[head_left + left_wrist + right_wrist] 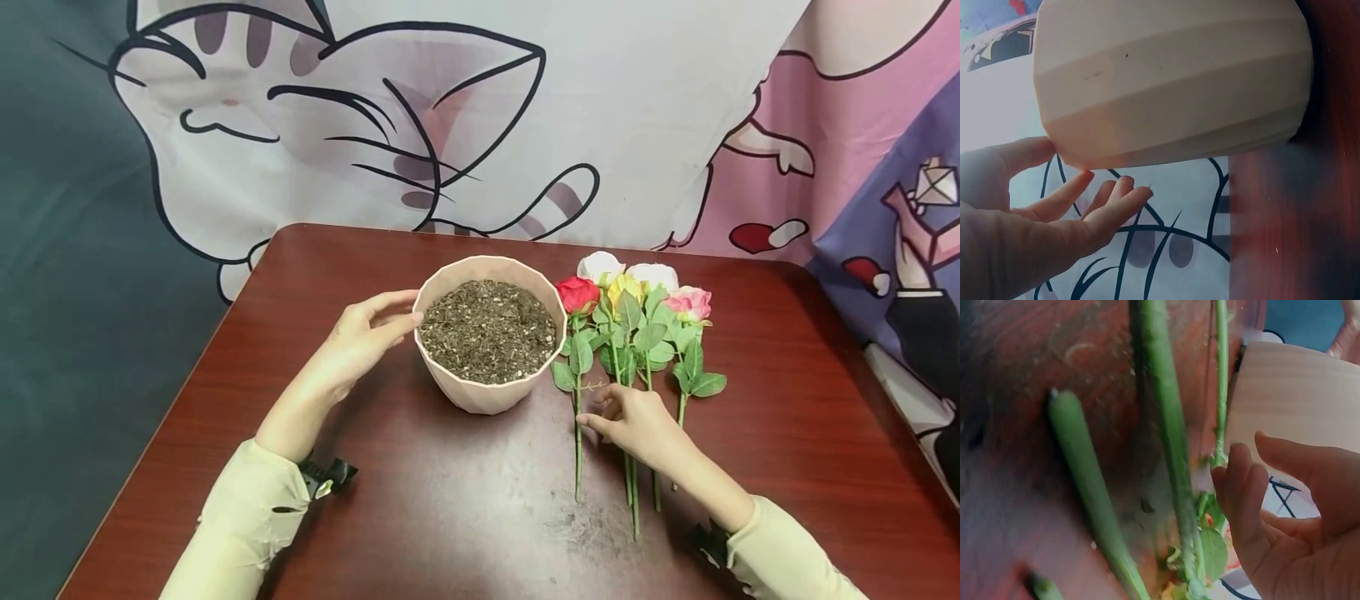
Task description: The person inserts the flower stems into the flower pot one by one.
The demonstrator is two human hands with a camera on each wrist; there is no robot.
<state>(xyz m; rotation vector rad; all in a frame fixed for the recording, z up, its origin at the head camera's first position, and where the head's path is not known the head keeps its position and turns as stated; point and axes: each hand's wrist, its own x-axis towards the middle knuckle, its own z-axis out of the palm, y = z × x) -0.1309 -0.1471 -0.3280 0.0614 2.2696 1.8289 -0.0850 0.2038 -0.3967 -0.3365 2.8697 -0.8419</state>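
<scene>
A cream faceted flowerpot [483, 398] filled with dark soil [487, 329] stands at the middle of the table. My left hand [356, 342] touches the pot's left rim with thumb and fingertips, its fingers loosely extended, as the left wrist view also shows. Right of the pot lies a red rose [577, 294], its green stem pointing toward me. Over that stem my right hand [641, 425] hovers with thumb and fingers apart. The right wrist view shows the fingertips beside the stem [1221, 375], not wrapped round it.
A yellow rose [625, 292], white roses [600, 267] and a pink rose [688, 303] lie side by side, their stems partly under my right hand. The reddish-brown table [345, 258] meets a cartoon-printed curtain [637, 108] behind.
</scene>
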